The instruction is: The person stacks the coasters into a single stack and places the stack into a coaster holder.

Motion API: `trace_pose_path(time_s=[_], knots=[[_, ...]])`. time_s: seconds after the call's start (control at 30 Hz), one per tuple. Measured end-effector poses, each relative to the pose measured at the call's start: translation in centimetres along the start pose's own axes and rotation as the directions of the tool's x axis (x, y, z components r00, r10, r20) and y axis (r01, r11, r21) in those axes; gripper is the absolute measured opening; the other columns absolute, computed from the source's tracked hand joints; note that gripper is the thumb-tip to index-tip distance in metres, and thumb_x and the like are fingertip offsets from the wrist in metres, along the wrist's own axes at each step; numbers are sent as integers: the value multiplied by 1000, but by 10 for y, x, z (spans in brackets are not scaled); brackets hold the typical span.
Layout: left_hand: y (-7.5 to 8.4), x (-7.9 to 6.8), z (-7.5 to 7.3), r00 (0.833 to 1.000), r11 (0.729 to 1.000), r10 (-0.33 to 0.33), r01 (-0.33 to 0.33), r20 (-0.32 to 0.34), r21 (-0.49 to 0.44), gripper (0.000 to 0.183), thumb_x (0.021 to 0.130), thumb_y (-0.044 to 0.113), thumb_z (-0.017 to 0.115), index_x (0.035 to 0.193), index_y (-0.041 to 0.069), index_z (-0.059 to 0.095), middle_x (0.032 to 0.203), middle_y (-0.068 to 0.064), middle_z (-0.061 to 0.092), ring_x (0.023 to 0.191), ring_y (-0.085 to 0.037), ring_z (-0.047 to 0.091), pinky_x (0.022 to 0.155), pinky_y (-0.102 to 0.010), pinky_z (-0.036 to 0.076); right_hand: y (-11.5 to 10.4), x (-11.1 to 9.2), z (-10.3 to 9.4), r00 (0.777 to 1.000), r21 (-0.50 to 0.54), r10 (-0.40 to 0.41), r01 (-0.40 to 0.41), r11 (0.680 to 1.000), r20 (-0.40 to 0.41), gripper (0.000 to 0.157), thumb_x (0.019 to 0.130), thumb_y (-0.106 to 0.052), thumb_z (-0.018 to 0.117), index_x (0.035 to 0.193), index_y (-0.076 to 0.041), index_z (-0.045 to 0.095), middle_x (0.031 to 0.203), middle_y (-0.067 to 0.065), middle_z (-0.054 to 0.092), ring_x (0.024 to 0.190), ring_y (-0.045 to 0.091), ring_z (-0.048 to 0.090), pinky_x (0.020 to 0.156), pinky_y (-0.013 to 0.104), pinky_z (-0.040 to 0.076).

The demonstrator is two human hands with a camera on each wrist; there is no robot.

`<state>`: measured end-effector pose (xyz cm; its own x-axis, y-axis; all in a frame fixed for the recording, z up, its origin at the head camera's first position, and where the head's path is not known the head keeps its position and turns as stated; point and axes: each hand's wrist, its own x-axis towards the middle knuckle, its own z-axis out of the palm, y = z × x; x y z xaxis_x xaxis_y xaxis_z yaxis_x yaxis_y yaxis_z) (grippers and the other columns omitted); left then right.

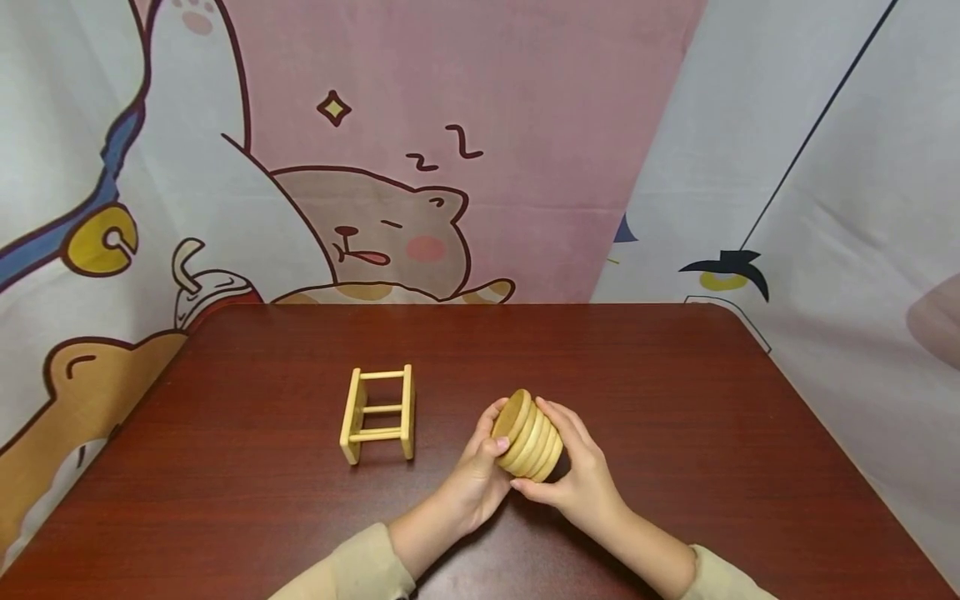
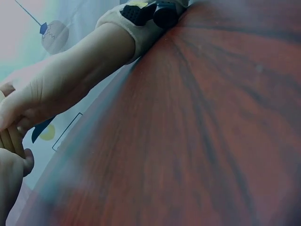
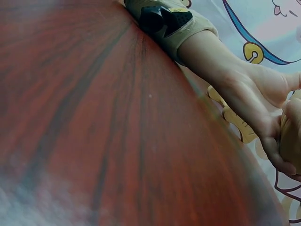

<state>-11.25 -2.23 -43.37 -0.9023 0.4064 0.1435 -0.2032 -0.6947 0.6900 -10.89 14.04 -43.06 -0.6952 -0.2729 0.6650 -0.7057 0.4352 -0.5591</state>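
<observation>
Both hands hold a tilted stack of several round wooden coasters (image 1: 531, 440) above the table, right of centre in the head view. My left hand (image 1: 478, 482) grips its left end, the thumb on the rim of the top coaster. At the other end, my right hand (image 1: 585, 475) clasps the stack between thumb and fingers; a dark patch shows there, partly hidden by the hand. Only a sliver of the coasters (image 2: 9, 141) appears at the left wrist view's left edge. To the left stands a small wooden rack (image 1: 407, 412) with crossbars, untouched.
A reddish-brown table (image 1: 247, 500) lies under everything. Behind it and at its sides hangs a cloth (image 1: 555, 150) printed with cartoon animals. The rack is a short way left of the hands.
</observation>
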Motion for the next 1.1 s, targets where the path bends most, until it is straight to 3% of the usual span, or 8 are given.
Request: trace_pose_path(time_s=[0.27, 0.43, 0.57, 0.73, 0.83, 0.97, 1.1], knots=[[0, -1, -2, 1000, 998, 1, -3, 20, 69, 60, 80, 15, 58, 130, 15, 26, 128, -7, 42, 108, -18, 50, 90, -36, 42, -3, 1, -4, 1000, 0, 11, -11, 1000, -17, 94, 53, -10, 92, 137, -5, 50, 129, 10, 53, 115, 24, 52, 98, 22, 36], [5, 0, -7, 999, 986, -16, 10, 36, 165, 59, 80, 12, 56, 131, 11, 27, 129, -6, 43, 106, -17, 51, 85, -35, 45, -2, 1, -7, 1000, -3, 9, -9, 1000, -8, 92, 54, -12, 92, 136, -6, 51, 128, 10, 54, 116, 23, 51, 98, 22, 37], [10, 3, -15, 998, 959, -13, -5, 61, 282, 59, 79, 8, 58, 131, 3, 29, 126, -7, 48, 102, -17, 54, 80, -32, 48, 0, 2, -9, 1000, -14, -23, 24, 1000, 10, 90, 56, -16, 91, 136, -6, 51, 128, 9, 55, 116, 23, 51, 98, 22, 36], [18, 6, -23, 992, 896, 1, -56, 123, 441, 64, 77, 8, 61, 133, -5, 31, 122, -12, 53, 101, -20, 57, 80, -30, 49, 0, 6, -12, 998, -12, -57, 57, 998, 38, 91, 57, -18, 90, 138, -6, 50, 129, 7, 55, 117, 22, 50, 97, 23, 37], [21, 6, -25, 985, 866, -6, -82, 173, 493, 71, 78, 7, 60, 140, -4, 28, 125, -18, 51, 101, -22, 58, 79, -32, 50, 0, 6, -13, 996, -14, -68, 68, 998, 51, 92, 55, -16, 91, 138, -6, 50, 128, 8, 55, 116, 23, 51, 97, 24, 38], [24, 8, -26, 973, 854, -6, -115, 231, 507, 75, 80, 5, 59, 146, -2, 24, 124, -25, 51, 97, -23, 60, 76, -34, 52, 0, 6, -14, 996, -23, -64, 66, 998, 62, 93, 55, -15, 91, 138, -7, 50, 128, 9, 55, 115, 23, 52, 96, 26, 40], [26, 9, -26, 965, 858, -9, -128, 263, 497, 71, 81, 4, 62, 143, -3, 27, 121, -26, 53, 92, -23, 63, 73, -34, 53, 0, 5, -14, 996, -21, -46, 48, 999, 73, 92, 55, -16, 90, 138, -7, 50, 127, 8, 55, 113, 22, 52, 95, 27, 41]])
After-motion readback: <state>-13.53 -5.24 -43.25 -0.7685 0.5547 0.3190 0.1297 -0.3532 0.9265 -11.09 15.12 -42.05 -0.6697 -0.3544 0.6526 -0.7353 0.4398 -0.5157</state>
